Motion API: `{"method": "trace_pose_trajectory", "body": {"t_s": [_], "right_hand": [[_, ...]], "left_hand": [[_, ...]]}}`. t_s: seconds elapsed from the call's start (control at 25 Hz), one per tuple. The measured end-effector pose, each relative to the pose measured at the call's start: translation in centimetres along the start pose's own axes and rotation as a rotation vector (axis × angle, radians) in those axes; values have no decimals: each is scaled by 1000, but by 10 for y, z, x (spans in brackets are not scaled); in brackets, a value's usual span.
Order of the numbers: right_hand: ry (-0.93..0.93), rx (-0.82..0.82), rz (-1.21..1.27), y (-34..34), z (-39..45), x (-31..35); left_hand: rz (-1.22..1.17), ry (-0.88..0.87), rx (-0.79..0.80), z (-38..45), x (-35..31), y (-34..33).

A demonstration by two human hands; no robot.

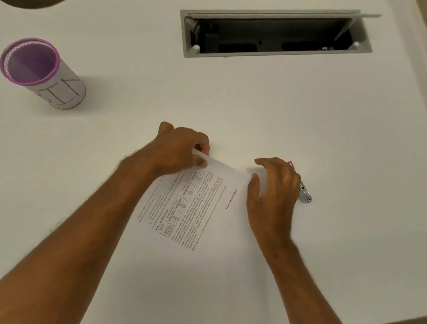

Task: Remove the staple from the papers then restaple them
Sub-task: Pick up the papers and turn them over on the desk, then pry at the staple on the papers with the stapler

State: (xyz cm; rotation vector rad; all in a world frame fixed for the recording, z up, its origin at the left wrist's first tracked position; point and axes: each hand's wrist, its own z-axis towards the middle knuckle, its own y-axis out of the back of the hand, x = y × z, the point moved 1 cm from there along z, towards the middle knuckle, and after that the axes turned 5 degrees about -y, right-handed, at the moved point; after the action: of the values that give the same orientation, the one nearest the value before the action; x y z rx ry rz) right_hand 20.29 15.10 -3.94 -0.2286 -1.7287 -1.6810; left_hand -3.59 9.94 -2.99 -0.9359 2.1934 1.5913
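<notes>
Printed white papers lie at a slant in the middle of the white table. My left hand pinches their far left corner, which is lifted off the table. My right hand rests with curled, spread fingers on the papers' far right edge. Just behind my right hand lies a stapler, metal with a pink end, mostly hidden by the hand. No staple can be made out in the papers.
A white cylinder cup with a purple rim stands at the far left. A grey cable hatch with its lid open is set into the table at the back. The table's near edge runs at the bottom right.
</notes>
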Motion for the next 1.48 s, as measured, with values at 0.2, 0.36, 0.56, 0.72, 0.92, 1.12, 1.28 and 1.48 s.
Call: {"method": "trace_pose_trajectory", "body": {"t_s": [0.2,0.36,0.56,0.72,0.92,1.12,1.28,1.48], "right_hand": [[-344,-122,-257,16,4,-31],[-377,-77,-275,18,9,-36],[-195,-29,104,28,13,-13],[-361,54,611,23,11,22],[-704,332,1284,7,3,43],[-841,404,1402,-9,-8,43],[-504,412,723,-12,-15,45],[-116,328,254,-22,-23,49]], "left_hand": [[-44,22,46,1,6,1],[-123,82,63,1,10,0],[-267,152,144,-2,15,10],[-284,139,188,-5,12,18],[-487,143,314,-12,14,14],[-629,157,366,-15,26,12],[-634,161,419,-11,28,12],[-641,189,484,-8,27,14]]}}
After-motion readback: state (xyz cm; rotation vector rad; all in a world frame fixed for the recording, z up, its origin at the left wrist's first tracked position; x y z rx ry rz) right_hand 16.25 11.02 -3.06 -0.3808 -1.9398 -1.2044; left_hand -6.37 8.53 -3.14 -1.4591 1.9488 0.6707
